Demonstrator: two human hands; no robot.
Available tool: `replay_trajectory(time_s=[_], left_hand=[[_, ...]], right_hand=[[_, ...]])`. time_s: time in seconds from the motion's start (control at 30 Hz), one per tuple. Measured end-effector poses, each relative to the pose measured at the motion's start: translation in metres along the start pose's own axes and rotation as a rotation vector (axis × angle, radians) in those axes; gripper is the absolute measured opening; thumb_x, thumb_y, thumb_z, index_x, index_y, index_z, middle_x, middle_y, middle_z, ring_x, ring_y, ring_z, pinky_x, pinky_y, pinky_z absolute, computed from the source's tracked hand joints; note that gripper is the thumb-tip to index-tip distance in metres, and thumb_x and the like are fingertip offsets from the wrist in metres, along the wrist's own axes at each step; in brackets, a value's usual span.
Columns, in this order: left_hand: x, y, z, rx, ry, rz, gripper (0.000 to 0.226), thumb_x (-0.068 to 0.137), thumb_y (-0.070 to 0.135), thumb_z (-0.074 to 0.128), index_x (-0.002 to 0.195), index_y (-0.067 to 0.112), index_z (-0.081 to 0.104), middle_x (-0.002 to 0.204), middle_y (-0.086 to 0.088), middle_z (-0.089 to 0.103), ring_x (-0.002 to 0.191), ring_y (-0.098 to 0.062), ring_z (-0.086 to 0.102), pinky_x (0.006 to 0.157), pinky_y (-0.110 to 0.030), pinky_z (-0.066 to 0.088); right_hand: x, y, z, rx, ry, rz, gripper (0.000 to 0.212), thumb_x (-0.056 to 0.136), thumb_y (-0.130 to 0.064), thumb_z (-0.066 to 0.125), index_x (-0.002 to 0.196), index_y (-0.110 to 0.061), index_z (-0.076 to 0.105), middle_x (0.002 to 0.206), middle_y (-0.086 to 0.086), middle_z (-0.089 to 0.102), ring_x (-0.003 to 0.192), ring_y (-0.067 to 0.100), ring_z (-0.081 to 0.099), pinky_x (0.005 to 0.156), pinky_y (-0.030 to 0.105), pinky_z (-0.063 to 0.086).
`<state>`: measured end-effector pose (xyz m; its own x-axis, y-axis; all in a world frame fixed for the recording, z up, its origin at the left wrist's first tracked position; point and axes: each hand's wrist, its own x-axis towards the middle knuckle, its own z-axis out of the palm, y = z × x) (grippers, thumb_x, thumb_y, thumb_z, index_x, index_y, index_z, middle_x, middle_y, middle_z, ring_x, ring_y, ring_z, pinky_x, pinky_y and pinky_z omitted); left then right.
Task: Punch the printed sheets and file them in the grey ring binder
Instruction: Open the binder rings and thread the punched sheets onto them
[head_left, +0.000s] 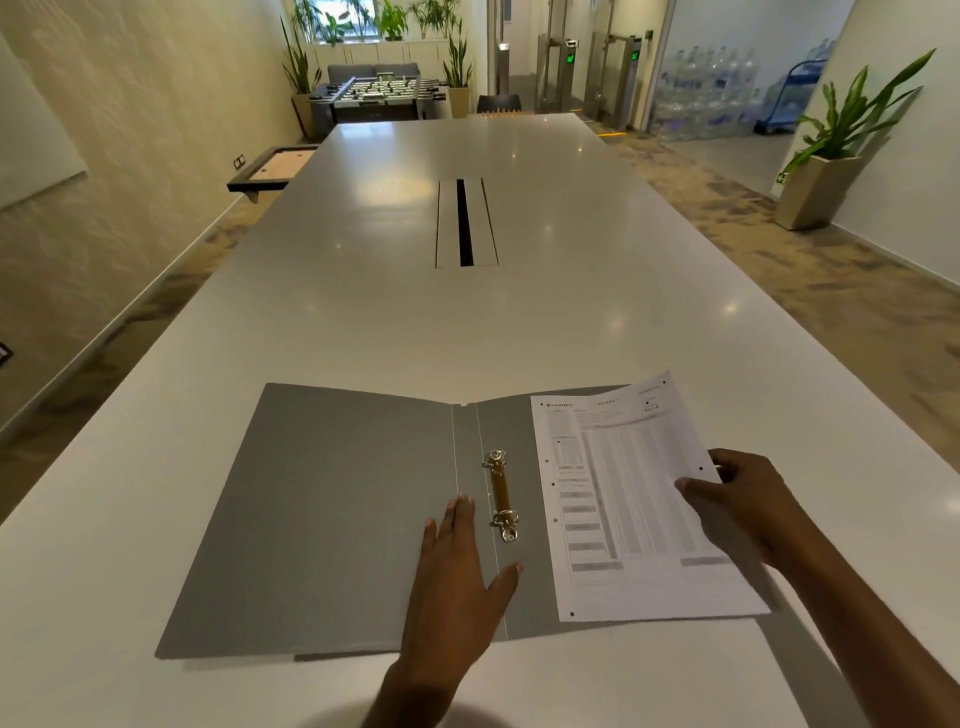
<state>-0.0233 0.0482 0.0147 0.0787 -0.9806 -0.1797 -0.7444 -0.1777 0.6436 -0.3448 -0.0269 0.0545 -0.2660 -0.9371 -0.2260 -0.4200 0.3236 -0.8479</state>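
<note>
Grey ring binder (332, 519): open flat, lower centre, on white table (467, 322). Printed sheets (623, 499): punched, over its right cover beside the rings (502, 496); print too small to read. My left hand (457, 566): flat, fingers straight, pressing the spine (466, 457). My right hand (743, 499): pinching the sheets' right edge.

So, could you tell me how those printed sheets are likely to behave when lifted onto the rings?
The printed sheets will probably flop: their far corner curls up. Held only at one edge by the right hand, the punched side may sag. It looks a thin stack, so likely light.
</note>
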Motion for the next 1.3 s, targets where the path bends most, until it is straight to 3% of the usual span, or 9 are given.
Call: replay_trajectory(time_s=[0.1, 0.2, 0.3, 0.43, 0.57, 0.67, 0.87, 1.17, 1.3], left_hand=[[0.001, 0.006, -0.009, -0.056, 0.011, 0.011, 0.080, 0.105, 0.044, 0.053, 0.167, 0.030, 0.004, 0.176, 0.009, 0.002, 0.163, -0.019, 0.001, 0.128, -0.034, 0.012], [0.007, 0.012, -0.020, -0.110, 0.094, 0.057, 0.071, 0.105, 0.033, 0.056, 0.165, 0.027, 0.020, 0.173, 0.005, 0.022, 0.160, -0.017, 0.021, 0.126, -0.031, 0.022], [0.019, 0.016, -0.028, -0.199, 0.161, 0.082, 0.061, 0.103, 0.030, 0.061, 0.159, 0.024, 0.038, 0.164, 0.005, 0.043, 0.151, -0.015, 0.041, 0.124, -0.033, 0.035], [0.049, 0.022, -0.026, -0.245, 0.225, 0.089, 0.048, 0.100, 0.025, 0.068, 0.146, 0.019, 0.058, 0.148, -0.004, 0.063, 0.135, -0.020, 0.060, 0.112, -0.044, 0.053], [0.079, 0.026, -0.024, -0.176, 0.241, 0.137, 0.035, 0.097, 0.023, 0.071, 0.131, 0.014, 0.071, 0.124, -0.005, 0.075, 0.110, -0.018, 0.073, 0.098, -0.035, 0.060], [0.092, 0.026, -0.019, -0.174, 0.255, 0.151, 0.026, 0.098, 0.024, 0.070, 0.122, 0.015, 0.077, 0.112, -0.004, 0.079, 0.098, -0.013, 0.074, 0.091, -0.030, 0.062], [0.100, 0.019, -0.014, -0.115, 0.261, 0.217, 0.017, 0.100, 0.026, 0.067, 0.102, 0.020, 0.083, 0.092, -0.001, 0.080, 0.080, -0.009, 0.071, 0.077, -0.018, 0.058], [0.102, 0.012, 0.003, 0.095, 0.324, 0.324, 0.016, 0.104, 0.022, 0.060, 0.097, 0.016, 0.073, 0.087, -0.001, 0.067, 0.071, -0.011, 0.061, 0.066, -0.019, 0.055], [0.103, 0.009, 0.007, 0.038, 0.331, 0.310, 0.013, 0.103, 0.020, 0.062, 0.095, 0.015, 0.071, 0.085, -0.001, 0.065, 0.066, -0.006, 0.055, 0.064, -0.006, 0.043]], right_hand=[[0.005, 0.003, 0.006, -0.109, 0.068, 0.001, 0.033, 0.078, -0.012, 0.084, 0.107, -0.019, 0.071, 0.088, 0.006, 0.079, 0.070, 0.026, 0.075, 0.065, 0.039, 0.061], [0.009, 0.005, 0.010, -0.186, 0.090, 0.018, 0.052, 0.078, -0.018, 0.086, 0.124, -0.014, 0.064, 0.101, 0.005, 0.074, 0.086, 0.026, 0.071, 0.071, 0.036, 0.054], [0.011, 0.003, 0.018, -0.382, 0.195, -0.040, 0.068, 0.079, -0.024, 0.088, 0.138, -0.008, 0.057, 0.122, 0.017, 0.067, 0.108, 0.036, 0.064, 0.088, 0.044, 0.053], [-0.001, -0.021, 0.060, -0.304, 0.282, -0.386, 0.034, 0.084, -0.012, 0.083, 0.115, -0.008, 0.072, 0.110, 0.013, 0.071, 0.089, 0.027, 0.067, 0.078, 0.034, 0.052], [-0.014, -0.056, 0.134, -0.171, 0.017, -0.519, 0.022, 0.092, -0.016, 0.075, 0.114, -0.015, 0.074, 0.106, -0.004, 0.070, 0.085, -0.001, 0.063, 0.078, 0.017, 0.051], [-0.008, -0.064, 0.174, -0.211, -0.082, -0.551, 0.022, 0.098, -0.020, 0.066, 0.118, -0.016, 0.073, 0.112, -0.001, 0.070, 0.094, 0.005, 0.063, 0.091, 0.025, 0.055], [-0.002, -0.061, 0.192, -0.179, -0.046, -0.577, 0.014, 0.099, -0.019, 0.062, 0.094, -0.021, 0.075, 0.087, -0.006, 0.068, 0.078, 0.004, 0.063, 0.075, 0.024, 0.055], [-0.001, -0.046, 0.202, -0.055, -0.043, -0.546, 0.018, 0.099, -0.012, 0.059, 0.086, -0.020, 0.069, 0.082, -0.005, 0.062, 0.076, 0.012, 0.063, 0.070, 0.038, 0.059], [0.000, -0.042, 0.199, 0.032, -0.044, -0.541, 0.016, 0.098, -0.014, 0.062, 0.086, -0.020, 0.070, 0.082, -0.005, 0.065, 0.077, 0.012, 0.065, 0.072, 0.037, 0.060]])
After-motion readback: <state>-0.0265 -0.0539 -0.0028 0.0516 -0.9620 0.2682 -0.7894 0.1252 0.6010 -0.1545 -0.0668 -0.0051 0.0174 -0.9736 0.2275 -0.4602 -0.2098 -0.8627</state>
